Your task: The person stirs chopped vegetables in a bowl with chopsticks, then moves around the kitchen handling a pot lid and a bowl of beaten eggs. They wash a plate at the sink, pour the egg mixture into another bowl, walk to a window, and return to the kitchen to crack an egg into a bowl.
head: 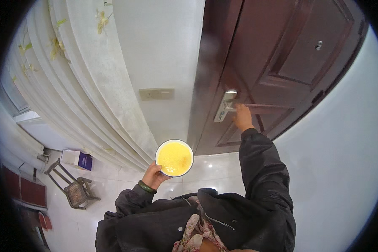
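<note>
My left hand (pixel 154 177), with a green bangle (pixel 147 187) at the wrist, grips the near left side of a round bowl (pixel 191 156) with a white rim. The bowl is filled with something smooth and yellow (pixel 174 157). My right hand (pixel 243 116) is at the lever handle (pixel 230 109) of a dark red-brown panelled door (pixel 271 63). Its fingers are bent over the end of the lever. A metal lock plate (pixel 221 110) backs the handle. The door looks closed in its frame.
A long white curtain (pixel 113 94) with flower patterns hangs at the left. Between curtain and door, a socket plate (pixel 157 94) sits on the wall. A small chair (pixel 77 192) and a white and purple box (pixel 77 159) stand on the tiled floor (pixel 208 170). A white wall (pixel 330 157) is at the right.
</note>
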The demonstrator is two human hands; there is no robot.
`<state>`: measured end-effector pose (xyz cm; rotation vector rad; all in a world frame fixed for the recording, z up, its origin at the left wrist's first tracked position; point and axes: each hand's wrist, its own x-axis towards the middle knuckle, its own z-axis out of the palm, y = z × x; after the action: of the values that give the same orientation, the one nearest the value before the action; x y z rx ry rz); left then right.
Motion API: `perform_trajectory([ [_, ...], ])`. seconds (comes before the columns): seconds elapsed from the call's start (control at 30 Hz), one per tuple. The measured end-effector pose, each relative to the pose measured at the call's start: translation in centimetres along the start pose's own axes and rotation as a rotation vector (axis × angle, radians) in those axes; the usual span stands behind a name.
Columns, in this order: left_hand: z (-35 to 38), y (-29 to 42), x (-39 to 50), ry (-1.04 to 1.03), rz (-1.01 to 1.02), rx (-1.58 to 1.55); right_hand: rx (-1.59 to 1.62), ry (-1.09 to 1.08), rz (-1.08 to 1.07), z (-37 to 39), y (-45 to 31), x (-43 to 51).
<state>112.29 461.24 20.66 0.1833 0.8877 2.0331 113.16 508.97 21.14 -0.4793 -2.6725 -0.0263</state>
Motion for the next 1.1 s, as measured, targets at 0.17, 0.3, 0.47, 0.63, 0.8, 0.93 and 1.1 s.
perform_trajectory([
  [0.17,0.8,-0.3,0.6,0.044,0.029,-0.059,-0.069,-0.057,-0.07,3.5,2.2,2.2],
  [0.3,1.3,-1.2,0.2,0.109,0.042,-0.068,0.004,0.03,-0.019,6.2,2.8,1.7],
  [0.47,2.0,-2.1,0.2,0.17,0.073,-0.069,0.113,0.135,0.022,7.8,2.8,1.2],
  [0.63,2.2,-2.2,0.4,0.17,0.096,-0.031,0.267,0.147,0.162,8.6,1.8,0.6],
  [0.8,2.1,-0.7,3.8,0.189,0.069,-0.078,0.317,0.077,0.173,8.0,1.9,0.7],
  [0.93,1.8,1.0,8.2,0.157,0.005,-0.085,0.299,-0.04,0.134,6.4,3.1,-0.4],
  [1.1,1.4,2.4,11.7,0.151,-0.071,-0.07,0.297,0.002,0.0,3.1,4.8,-6.1],
])
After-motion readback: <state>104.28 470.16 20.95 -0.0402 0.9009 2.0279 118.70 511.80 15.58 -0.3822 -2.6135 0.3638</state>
